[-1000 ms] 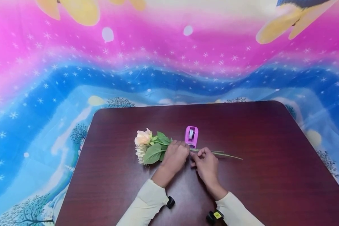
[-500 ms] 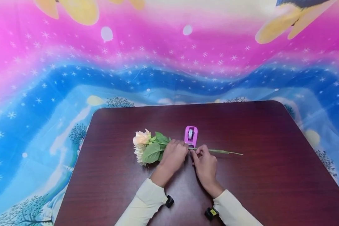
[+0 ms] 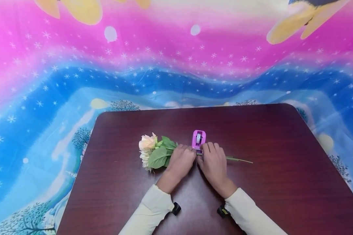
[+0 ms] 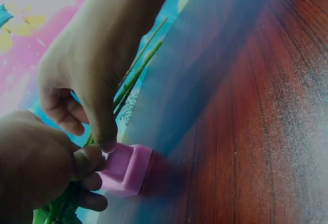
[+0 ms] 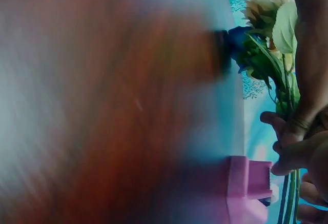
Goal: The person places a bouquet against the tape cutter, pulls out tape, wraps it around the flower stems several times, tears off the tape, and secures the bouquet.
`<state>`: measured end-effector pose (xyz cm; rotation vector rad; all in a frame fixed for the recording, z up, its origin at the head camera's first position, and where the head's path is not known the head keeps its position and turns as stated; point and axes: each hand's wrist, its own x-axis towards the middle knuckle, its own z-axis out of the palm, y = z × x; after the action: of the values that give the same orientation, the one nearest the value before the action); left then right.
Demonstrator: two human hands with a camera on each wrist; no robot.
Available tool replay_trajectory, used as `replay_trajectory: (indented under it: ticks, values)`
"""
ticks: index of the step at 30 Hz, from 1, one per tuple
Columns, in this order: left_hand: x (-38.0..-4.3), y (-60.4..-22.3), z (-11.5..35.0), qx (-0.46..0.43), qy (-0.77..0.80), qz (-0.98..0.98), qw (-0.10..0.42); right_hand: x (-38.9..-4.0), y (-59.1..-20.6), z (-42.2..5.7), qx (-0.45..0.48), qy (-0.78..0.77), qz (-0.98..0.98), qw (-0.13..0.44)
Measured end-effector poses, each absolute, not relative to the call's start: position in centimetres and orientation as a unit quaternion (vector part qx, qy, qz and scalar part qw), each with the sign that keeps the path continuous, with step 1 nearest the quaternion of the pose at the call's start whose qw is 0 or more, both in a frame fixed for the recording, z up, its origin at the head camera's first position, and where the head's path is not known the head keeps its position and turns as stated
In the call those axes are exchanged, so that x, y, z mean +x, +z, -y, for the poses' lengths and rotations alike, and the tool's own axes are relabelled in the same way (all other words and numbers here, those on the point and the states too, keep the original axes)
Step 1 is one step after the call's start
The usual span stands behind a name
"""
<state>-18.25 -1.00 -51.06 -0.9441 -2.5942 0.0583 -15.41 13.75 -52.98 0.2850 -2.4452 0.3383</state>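
Note:
A bunch of flowers with peach and cream heads and green leaves lies with its heads to the left. My left hand grips its stems just below the leaves. Close beside it, my right hand curls its fingers over the stems, thumb on the near side and close to the left thumb. The thin stem ends stick out to the right. Behind the hands stands a pink tape dispenser, almost touching the fingertips. Whether tape lies between the fingers is hidden. A blue flower shows in the right wrist view.
The dark red-brown table has rounded far corners. A colourful printed cloth hangs behind and beside it. Black wrist cameras sit at both cuffs, the left one near the table's front.
My right hand has turned over, from pinching near the stems with fingertips to curling its fingers across them beside the dispenser. The left hand and the flowers have hardly moved.

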Motion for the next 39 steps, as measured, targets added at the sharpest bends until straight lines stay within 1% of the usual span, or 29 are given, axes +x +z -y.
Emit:
replay_trajectory:
  ticks: [6, 15, 23, 26, 29, 35, 39]
  values:
    - [-18.3, -50.9, 1.1, -0.336, 0.018, 0.923, 0.186, -16.2, -52.6, -14.2, 0.156, 0.103, 0.936, 0.299]
    - [-18.3, -50.8, 1.0, -0.332, 0.027, 0.923, 0.194, -17.3, -52.8, -14.6, 0.215, 0.046, 0.923, 0.316]
    - [-18.2, -50.7, 0.7, -0.325, 0.009, 0.922, 0.209, -17.9, -53.2, -14.4, 0.23, 0.016, 0.917, 0.325]
    - [-18.3, -50.6, 0.7, -0.325, 0.002, 0.923, 0.208, -18.0, -53.3, -14.3, 0.232, 0.016, 0.919, 0.319]
    - [-18.3, -50.6, 0.8, -0.327, 0.001, 0.923, 0.203, -17.9, -53.0, -14.3, 0.216, 0.044, 0.934, 0.28]
    - [-18.6, -50.7, 1.5, -0.33, -0.003, 0.922, 0.204, -17.3, -51.0, -15.1, 0.156, 0.141, 0.968, 0.139]
    - [-18.7, -50.9, 1.8, -0.33, -0.02, 0.92, 0.209, -17.0, -49.9, -15.8, 0.135, 0.193, 0.97, 0.065]
